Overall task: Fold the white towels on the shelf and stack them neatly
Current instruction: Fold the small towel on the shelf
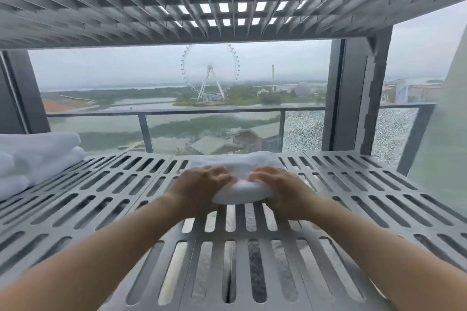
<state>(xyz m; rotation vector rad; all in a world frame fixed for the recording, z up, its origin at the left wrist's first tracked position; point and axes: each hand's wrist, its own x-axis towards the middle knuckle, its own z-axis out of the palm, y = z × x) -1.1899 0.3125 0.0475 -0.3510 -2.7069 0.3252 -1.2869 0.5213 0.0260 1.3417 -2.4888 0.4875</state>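
One small folded white terry towel (240, 179) lies mid-shelf on the grey slotted metal shelf (353, 197), its long axis running away from me. I grip its near end with both hands, left hand (199, 189) and right hand (283, 189) equally close. Stacked folded white towels (38, 156) wait well apart, far left.

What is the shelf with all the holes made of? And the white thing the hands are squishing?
The shelf looks like grey painted metal, or maybe hard plastic: flat, matte, stiff, with neat punched slots. The towel looks like soft cotton terry: fuzzy, thick, and bulging under both hands, left and right.
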